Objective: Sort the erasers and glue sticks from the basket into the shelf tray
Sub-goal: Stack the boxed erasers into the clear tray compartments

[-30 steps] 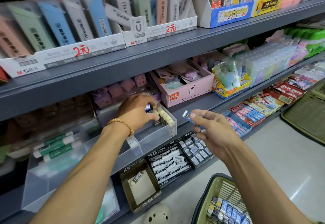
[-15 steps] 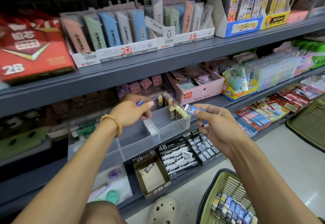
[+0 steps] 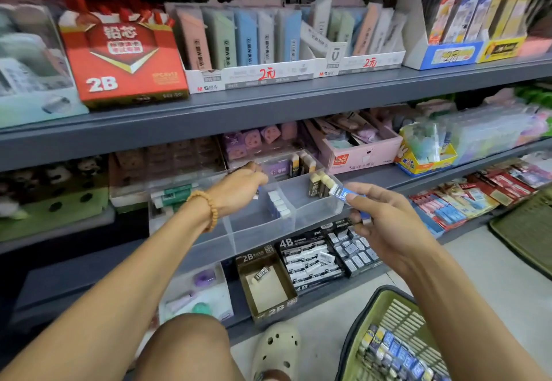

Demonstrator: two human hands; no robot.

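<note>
Holding erasers [image 3: 349, 196] in right hand [image 3: 388, 219] | left hand [image 3: 239, 186] pinching one over tray [image 3: 316, 210] | basket [image 3: 385, 312]: erasers

Counts on the shelf and floor

Two hands: left hand [image 3: 239, 185], right hand [image 3: 388, 219]. One clear tray [image 3: 263, 231], centre frame. One green basket [image 3: 385, 315], lower right. One red 2B box [image 3: 122, 58], upper left.

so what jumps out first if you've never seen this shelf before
The right hand pinches blue-sleeved erasers at the front of the clear plastic divided tray on the middle shelf. The left hand, beaded bracelet on its wrist, reaches into that tray. A big red 2B box glares from the top shelf's left.
</note>
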